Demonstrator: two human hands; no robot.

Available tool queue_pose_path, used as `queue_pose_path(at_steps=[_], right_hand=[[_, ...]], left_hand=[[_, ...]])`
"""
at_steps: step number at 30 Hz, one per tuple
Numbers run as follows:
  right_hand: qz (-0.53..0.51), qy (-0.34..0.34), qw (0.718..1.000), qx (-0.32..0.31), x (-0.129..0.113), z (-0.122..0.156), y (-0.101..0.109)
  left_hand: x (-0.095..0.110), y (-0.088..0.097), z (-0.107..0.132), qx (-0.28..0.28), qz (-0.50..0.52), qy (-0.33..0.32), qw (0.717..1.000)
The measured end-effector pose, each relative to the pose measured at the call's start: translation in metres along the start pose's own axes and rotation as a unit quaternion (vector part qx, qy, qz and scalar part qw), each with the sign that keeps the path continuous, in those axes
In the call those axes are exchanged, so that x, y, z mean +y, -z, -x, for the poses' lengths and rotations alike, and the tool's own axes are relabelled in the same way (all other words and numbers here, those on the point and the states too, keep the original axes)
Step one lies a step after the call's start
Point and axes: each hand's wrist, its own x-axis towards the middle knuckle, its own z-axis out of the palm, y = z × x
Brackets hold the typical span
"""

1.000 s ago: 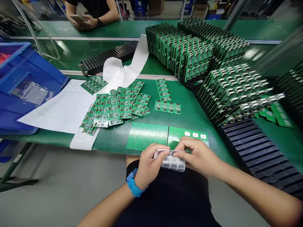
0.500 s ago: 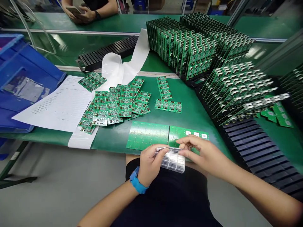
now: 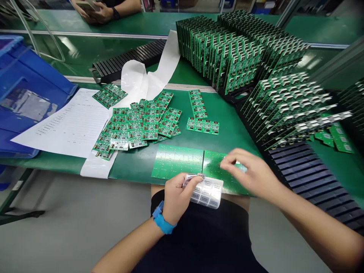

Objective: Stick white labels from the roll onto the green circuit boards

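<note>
Left hand [image 3: 176,197]: closed grip, thumb and fingers pinched on the left end of the label sheet [image 3: 209,193]. It's a white sheet of small printed labels that curls off to the right of the grip at the table's near edge, just above the person's dark shirt. A small shiny metal tip pokes out right above the thumb; can't tell what it is. Blue wristband [image 3: 160,220] on that wrist.

Right hand [image 3: 254,174]: motion-blurred, palm down, fingers loosely curled over the right panel [image 3: 213,167]. Can't tell if the fingertips pinch anything or touch the board. A white label patch shows just under the fingers, mostly hidden.

The right panel sits beyond and right of the left grip, butted against the left panel [image 3: 176,161], which lies straight beyond that grip. Both are flat on the green mat [image 3: 133,170].

Further beyond the left grip: loose pile of small boards [image 3: 139,125] and a short row of boards [image 3: 202,126]. Left of the pile: paper form [image 3: 68,125], blue bin [image 3: 25,87]. Right of the right hand: empty black rack [image 3: 313,178], with filled racks [image 3: 284,106] beyond it. On the far side, another person's hands [image 3: 99,9] hold a phone.
</note>
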Motion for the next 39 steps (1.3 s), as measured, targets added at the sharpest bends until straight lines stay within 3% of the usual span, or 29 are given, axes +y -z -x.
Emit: queue_pose_path(at_steps=[3, 7, 11, 15, 17, 21, 23, 30, 33, 36, 39], right_hand=[[0.038, -0.131, 0.988, -0.074, 0.021, -0.024, 0.008], [0.051, -0.147, 0.978, -0.141, 0.038, -0.04, 0.001], [0.113, -0.12, 0.98, -0.114, 0.033, -0.035, -0.009], [0.2, -0.065, 0.977, -0.023, 0.02, -0.027, -0.01], [0.172, -0.054, 0.984, 0.009, 0.016, -0.028, -0.009], [-0.013, -0.033, 0.995, -0.088, 0.019, -0.042, -0.014], [-0.051, -0.037, 0.991, -0.115, 0.023, -0.05, -0.019], [0.032, 0.008, 0.996, -0.082, 0.024, -0.052, -0.031], [0.111, 0.073, 0.991, -0.02, 0.017, -0.041, -0.033], [0.09, 0.087, 0.991, 0.052, 0.004, -0.023, -0.033], [-0.03, 0.027, 0.999, -0.028, -0.014, -0.008, -0.034]], left_hand=[[0.002, 0.001, 0.002, -0.11, 0.0, -0.062, 0.992], [0.0, -0.002, 0.003, -0.176, -0.041, -0.105, 0.978], [-0.004, -0.004, 0.003, -0.178, -0.071, -0.095, 0.977], [-0.004, -0.001, 0.002, -0.189, -0.076, -0.086, 0.975], [-0.002, 0.0, 0.002, -0.194, -0.078, -0.078, 0.975], [0.003, 0.002, 0.003, -0.193, -0.078, -0.063, 0.976], [0.004, 0.002, 0.004, -0.193, -0.067, -0.053, 0.977], [0.003, 0.003, 0.001, -0.198, -0.026, -0.009, 0.98], [0.002, 0.004, -0.001, -0.193, -0.004, 0.009, 0.981], [-0.001, 0.003, -0.001, -0.176, 0.02, 0.021, 0.984], [-0.003, 0.002, -0.001, -0.152, 0.021, 0.02, 0.988]])
